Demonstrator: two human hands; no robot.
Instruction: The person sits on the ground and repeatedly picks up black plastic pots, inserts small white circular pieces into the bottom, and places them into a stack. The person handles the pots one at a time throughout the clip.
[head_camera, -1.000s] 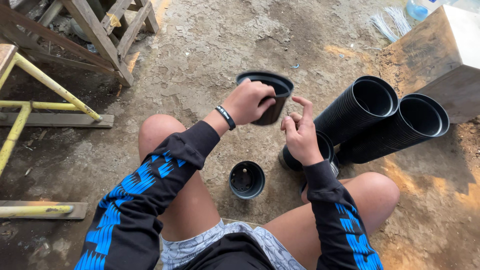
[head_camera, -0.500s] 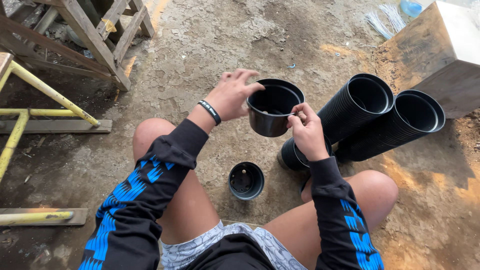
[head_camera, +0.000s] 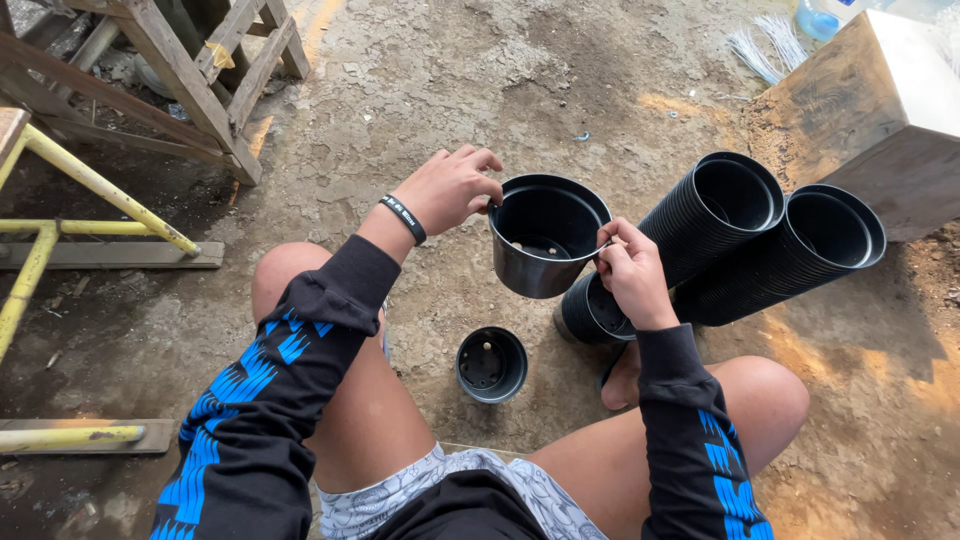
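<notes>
Both hands hold a black plastic pot (head_camera: 545, 235) by its rim: left hand (head_camera: 450, 188) left of it, right hand (head_camera: 632, 272) right; a smaller pot (head_camera: 491, 364) sits below it on the floor.

The person is sitting with both knees spread wide and both arms reaching forward between them. The left hand (head_camera: 452, 190) is hanging with its palm down, the wrist bent a little, the fingers curled loosely and the fingertips pinching together on the right side. A dark band is sitting around this wrist. The right hand (head_camera: 632, 275) is lying lower and nearer to the body, with its back turned up and the thumb and first finger pinching together. Black sleeves with blue marks are covering both forearms.
</notes>
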